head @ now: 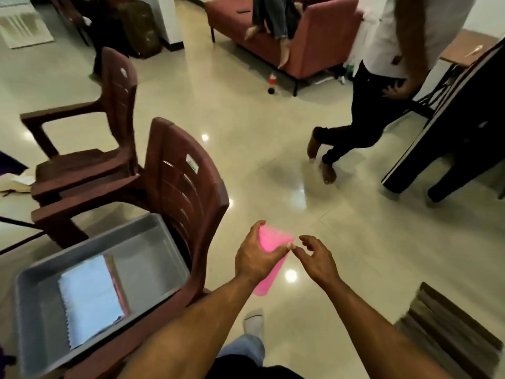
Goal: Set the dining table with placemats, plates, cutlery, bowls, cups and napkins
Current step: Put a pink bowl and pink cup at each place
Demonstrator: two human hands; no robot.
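My left hand (257,258) grips a folded pink napkin (270,265), which hangs down over the floor. My right hand (314,255) hovers just right of it with its fingers loosely curled, the fingertips close to the napkin's upper corner and holding nothing. At the lower left a grey plastic tub (153,258) sits on a brown chair; inside it lies a light blue napkin (90,299) on top of other coloured ones. A striped brown placemat (448,326) lies at the lower right.
Two brown plastic chairs (175,181) stand at left. A person in a white shirt and dark trousers (363,113) steps across the floor at right, beside a dark table (453,127). A red sofa (308,42) with a seated person is at the back.
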